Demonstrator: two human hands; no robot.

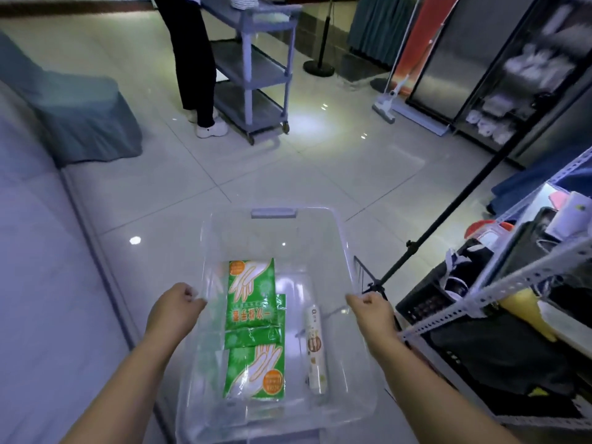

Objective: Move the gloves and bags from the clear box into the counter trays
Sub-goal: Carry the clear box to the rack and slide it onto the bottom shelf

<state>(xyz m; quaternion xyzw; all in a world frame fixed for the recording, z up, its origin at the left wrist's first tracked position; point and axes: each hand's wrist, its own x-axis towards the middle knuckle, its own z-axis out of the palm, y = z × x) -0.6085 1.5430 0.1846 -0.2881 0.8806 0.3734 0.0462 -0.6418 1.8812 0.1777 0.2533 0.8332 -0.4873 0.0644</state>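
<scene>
Carrying looks to be the step in hand: the clear box [272,232] is held up over the tiled floor. The left hand [174,307] has its fingers curled over the left rim and the right hand [371,310] grips the right rim opposite. Nothing has been taken out yet, by the look of it.

Inside, two green glove packets lie flat along the left wall. The far glove packet [251,293] overlaps the near glove packet [256,370], which reaches toward the near left corner. A roll of bags [315,347] lies lengthwise by the right wall, apart from the packets.

No counter trays are in view, so the next move probably calls for walking the box to them, setting it down level and freeing a hand. The loose roll may slide if the box tips.

Ahead stands a grey cart [256,68] with a person [195,59] beside it. A metal rack [512,283] crowded with things is close on the right. A slanting black pole [448,213] comes down just beyond the box's right rim and is the likeliest thing to catch. A draped chair [80,116] and a pale surface [38,267] run along the left.
</scene>
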